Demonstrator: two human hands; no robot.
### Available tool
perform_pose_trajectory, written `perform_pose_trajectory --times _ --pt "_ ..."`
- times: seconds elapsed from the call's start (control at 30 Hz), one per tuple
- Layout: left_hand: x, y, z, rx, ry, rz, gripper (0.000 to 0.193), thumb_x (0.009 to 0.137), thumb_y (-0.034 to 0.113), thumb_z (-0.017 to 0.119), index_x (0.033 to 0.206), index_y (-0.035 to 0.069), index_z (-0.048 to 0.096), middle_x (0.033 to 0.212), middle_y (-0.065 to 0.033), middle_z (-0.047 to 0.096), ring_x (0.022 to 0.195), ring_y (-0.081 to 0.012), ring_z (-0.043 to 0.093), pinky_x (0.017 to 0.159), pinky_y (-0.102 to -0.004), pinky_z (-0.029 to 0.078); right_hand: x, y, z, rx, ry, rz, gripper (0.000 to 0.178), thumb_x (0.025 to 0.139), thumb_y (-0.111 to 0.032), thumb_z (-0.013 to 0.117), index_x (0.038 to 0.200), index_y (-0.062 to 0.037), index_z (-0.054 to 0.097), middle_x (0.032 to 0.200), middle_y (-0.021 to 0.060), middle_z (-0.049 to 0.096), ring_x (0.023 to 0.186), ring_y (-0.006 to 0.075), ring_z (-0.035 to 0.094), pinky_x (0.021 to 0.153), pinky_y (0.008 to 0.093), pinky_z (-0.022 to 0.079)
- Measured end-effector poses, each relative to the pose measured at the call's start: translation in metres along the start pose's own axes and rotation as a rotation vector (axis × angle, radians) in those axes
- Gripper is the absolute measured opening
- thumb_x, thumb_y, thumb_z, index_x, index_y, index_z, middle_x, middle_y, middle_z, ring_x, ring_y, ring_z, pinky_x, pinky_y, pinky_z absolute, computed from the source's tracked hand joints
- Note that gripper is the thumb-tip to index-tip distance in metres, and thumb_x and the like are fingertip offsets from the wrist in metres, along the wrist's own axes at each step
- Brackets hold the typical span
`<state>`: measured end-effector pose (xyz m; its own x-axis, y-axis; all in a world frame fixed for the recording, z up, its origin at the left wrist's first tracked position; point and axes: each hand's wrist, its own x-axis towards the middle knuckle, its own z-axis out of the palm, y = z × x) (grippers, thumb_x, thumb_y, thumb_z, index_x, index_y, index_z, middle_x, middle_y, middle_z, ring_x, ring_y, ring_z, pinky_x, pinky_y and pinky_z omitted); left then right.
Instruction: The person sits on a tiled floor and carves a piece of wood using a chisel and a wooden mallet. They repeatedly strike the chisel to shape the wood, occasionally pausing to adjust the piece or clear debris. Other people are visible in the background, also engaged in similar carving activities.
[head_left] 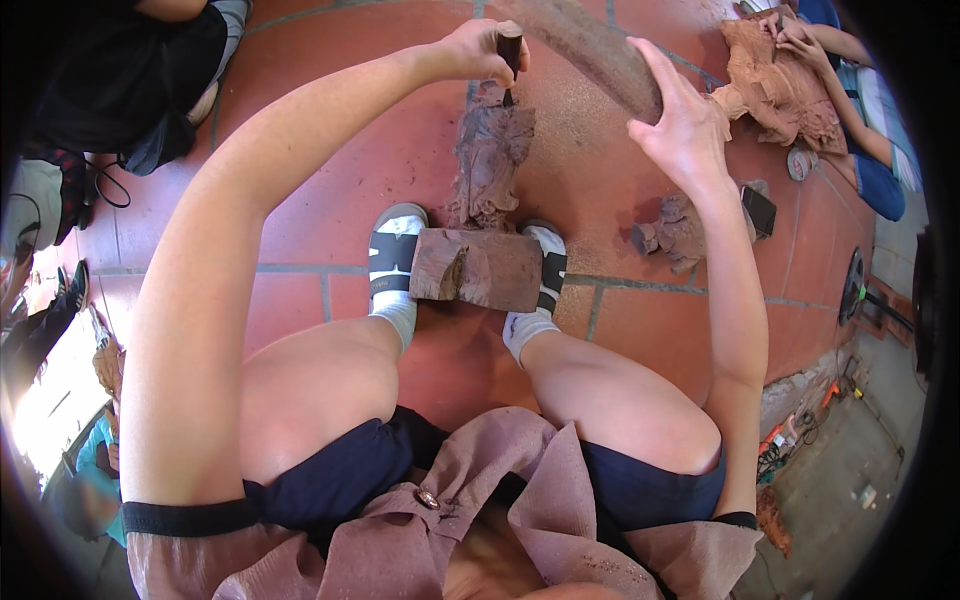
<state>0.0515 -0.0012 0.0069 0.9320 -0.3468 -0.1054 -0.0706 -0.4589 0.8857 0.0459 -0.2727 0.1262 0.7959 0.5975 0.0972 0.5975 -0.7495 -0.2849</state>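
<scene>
Upright on the floor between my feet stands a partly carved wooden figure (pixel 490 150), with a squared block base (pixel 476 268) nearest me. My left hand (pixel 478 52) is closed around the dark handle of a chisel (pixel 509 46). Its blade points down at the far end of the carving; the tip's exact contact is hard to see. In my right hand (pixel 688 128) is a thick, club-shaped wooden mallet (pixel 592 58), slanting up and left toward the chisel's top. My right thumb and a finger show on either side of its near end; the other fingers are hidden.
To the right, another wooden carving (pixel 680 232) lies on the red tile floor (pixel 690 335) beside a dark box-like thing (pixel 759 211). Farther right, another person's hands (pixel 795 42) work at a larger carving (pixel 775 85). A tape roll (pixel 801 163) lies near it. People sit at left.
</scene>
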Motion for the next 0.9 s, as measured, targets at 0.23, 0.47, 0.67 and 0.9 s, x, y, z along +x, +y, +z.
perform_pose_trajectory --times 0.23,0.47,0.67,0.9 --pt "-0.004 -0.011 0.000 -0.096 0.015 0.010 0.024 0.066 0.003 0.073 0.089 0.006 0.066 0.078 -0.0040 0.068 0.073 -0.0146 0.066 0.066 -0.0301 0.055 -0.002 -0.009 0.002 -0.022 -0.030 -0.021 0.082 0.070 -0.006 0.069 0.142 -0.0298 0.037 0.121 0.0119 0.060 0.110 0.0329 0.060 0.090 0.0411 0.050" --pt "-0.043 -0.018 -0.015 -0.440 0.093 -0.127 0.026 0.067 -0.001 0.077 0.089 0.005 0.065 0.084 -0.0039 0.067 0.080 -0.0141 0.065 0.070 -0.0273 0.054 -0.022 -0.009 0.005 0.175 -0.087 0.081 0.081 0.069 -0.005 0.068 0.140 -0.0282 0.038 0.123 0.0116 0.061 0.112 0.0335 0.059 0.091 0.0409 0.050" --pt "-0.031 -0.040 -0.017 -0.582 0.317 -0.112 0.035 0.061 -0.005 0.084 0.083 0.006 0.060 0.078 -0.0074 0.067 0.069 -0.0178 0.065 0.060 -0.0306 0.054 -0.026 -0.016 0.004 0.273 -0.097 0.105 0.079 0.069 -0.005 0.067 0.141 -0.0202 0.041 0.136 0.0106 0.054 0.122 0.0300 0.054 0.102 0.0359 0.043" --pt "-0.023 -0.036 -0.002 -0.250 0.247 -0.154 0.028 0.067 0.008 0.080 0.091 0.005 0.068 0.085 -0.0053 0.069 0.075 -0.0145 0.065 0.064 -0.0278 0.055 -0.031 -0.021 0.002 0.235 -0.063 0.019 0.079 0.069 -0.005 0.067 0.140 -0.0252 0.040 0.125 0.0126 0.060 0.112 0.0351 0.058 0.093 0.0408 0.050"
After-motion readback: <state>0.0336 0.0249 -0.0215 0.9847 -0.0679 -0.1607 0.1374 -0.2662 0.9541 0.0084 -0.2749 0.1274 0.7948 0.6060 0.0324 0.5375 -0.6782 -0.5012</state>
